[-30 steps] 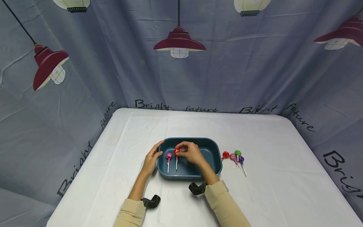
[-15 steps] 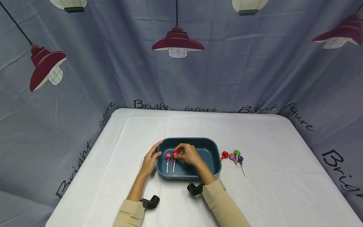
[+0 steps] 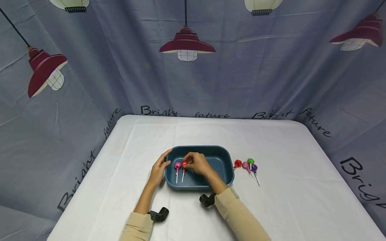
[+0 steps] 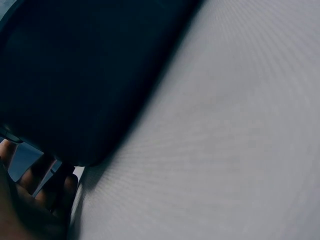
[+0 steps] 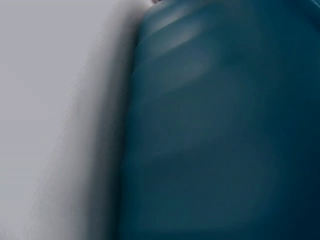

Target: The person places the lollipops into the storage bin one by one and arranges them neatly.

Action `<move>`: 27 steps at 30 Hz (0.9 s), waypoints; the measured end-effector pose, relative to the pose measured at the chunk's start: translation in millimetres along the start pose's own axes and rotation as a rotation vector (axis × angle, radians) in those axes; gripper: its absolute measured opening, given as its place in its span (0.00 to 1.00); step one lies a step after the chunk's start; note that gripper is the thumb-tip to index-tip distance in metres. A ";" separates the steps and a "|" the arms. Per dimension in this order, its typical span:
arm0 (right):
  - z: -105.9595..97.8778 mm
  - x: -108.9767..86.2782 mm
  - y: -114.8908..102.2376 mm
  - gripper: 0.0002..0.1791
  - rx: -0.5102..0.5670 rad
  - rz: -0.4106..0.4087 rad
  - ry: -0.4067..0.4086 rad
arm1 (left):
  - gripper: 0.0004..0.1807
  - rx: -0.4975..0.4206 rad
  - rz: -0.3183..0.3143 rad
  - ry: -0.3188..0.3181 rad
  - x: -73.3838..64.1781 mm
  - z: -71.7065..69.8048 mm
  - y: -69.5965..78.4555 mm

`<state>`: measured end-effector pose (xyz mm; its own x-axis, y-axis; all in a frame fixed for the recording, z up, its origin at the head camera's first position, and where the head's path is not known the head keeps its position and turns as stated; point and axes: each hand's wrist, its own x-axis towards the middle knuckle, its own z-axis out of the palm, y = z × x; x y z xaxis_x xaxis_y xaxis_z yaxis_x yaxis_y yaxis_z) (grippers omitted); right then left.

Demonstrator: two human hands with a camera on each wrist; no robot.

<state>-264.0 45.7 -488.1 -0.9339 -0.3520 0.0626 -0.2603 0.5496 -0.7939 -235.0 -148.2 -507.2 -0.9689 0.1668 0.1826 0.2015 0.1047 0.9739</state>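
In the head view my right hand point(image 3: 197, 163) reaches into a dark teal tray point(image 3: 202, 188) and pinches a red lollipop point(image 3: 183, 170) by its candy head, the white stick pointing toward me. Just left of it in the tray lies a pink lollipop point(image 3: 177, 166), its stick also toward me. My left hand point(image 3: 157, 171) rests against the tray's left end, thumb at the rim and fingers stretched along the far left corner. The left wrist view shows its fingers point(image 4: 35, 175) beside the dark tray wall. The right wrist view shows only the tray's side point(image 5: 200, 130) and white cloth.
Right of the tray, a red lollipop point(image 3: 238, 163) lies close to its wall. Beside it are a pink lollipop point(image 3: 246, 165), a green one point(image 3: 250, 161) and a purple one point(image 3: 254, 168), bunched together on the white tablecloth point(image 3: 289, 187). A grey printed curtain point(image 3: 241, 83) surrounds the table.
My right hand has moved slightly left and toward me, bringing the red lollipop closer to the pink one in the tray. The left hand stays at the tray's end.
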 end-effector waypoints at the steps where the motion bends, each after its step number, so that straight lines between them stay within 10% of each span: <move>1: 0.2 0.0 0.0 0.09 -0.008 -0.009 0.004 | 0.23 0.000 0.001 -0.001 0.2 -0.1 -0.1; 27: -6.4 -12.7 1.5 0.18 -0.042 -0.083 -0.001 | 0.23 -0.014 0.016 0.000 1.1 0.4 -2.1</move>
<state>-254.1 55.9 -486.1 -0.9084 -0.3984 0.1270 -0.3473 0.5496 -0.7598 -236.4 -147.9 -509.1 -0.9656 0.1683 0.1981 0.2150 0.0887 0.9726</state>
